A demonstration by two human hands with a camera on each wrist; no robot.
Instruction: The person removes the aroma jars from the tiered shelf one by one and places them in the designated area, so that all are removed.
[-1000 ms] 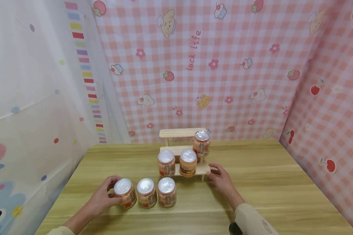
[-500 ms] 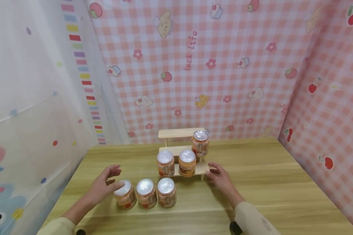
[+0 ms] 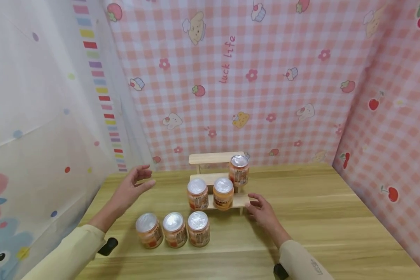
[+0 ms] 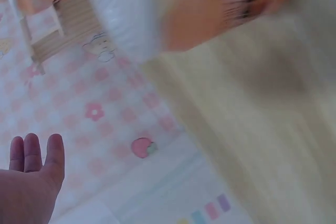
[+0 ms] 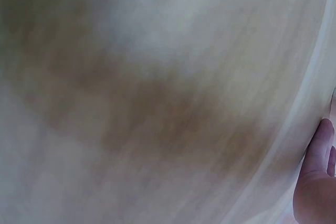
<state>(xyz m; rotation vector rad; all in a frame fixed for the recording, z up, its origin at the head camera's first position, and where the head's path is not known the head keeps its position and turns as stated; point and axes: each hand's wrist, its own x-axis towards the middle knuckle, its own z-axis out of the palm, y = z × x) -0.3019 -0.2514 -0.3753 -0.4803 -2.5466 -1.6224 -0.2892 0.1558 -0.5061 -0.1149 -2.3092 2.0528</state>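
My left hand [image 3: 131, 190] hovers over the table beyond the front row, fingers spread and holding nothing. In the left wrist view its fingers [image 4: 54, 156] are apart from any object. Closest below it stands a silver-lidded orange jar [image 3: 149, 231], leftmost of three, beside a middle jar [image 3: 175, 230] and a right one [image 3: 199, 229]. At the right end of a stepped wooden rack [image 3: 240, 200], my right hand [image 3: 264, 214] pinches the lowest step. Two jars, one left [image 3: 197, 194] and one right [image 3: 223, 194], stand on that step; another jar [image 3: 239, 170] sits higher.
The rack's top step [image 3: 215, 158] reaches close to the pink checked cloth [image 3: 252, 97] hung behind the table [image 3: 301, 194]. A white dotted curtain [image 3: 49, 136] hangs at the left. Most of the right wrist view is blurred wood surface.
My left hand has let go of the leftmost front jar, risen and moved forward, away from it. The jars stay where they were, and my right hand keeps its place at the rack.
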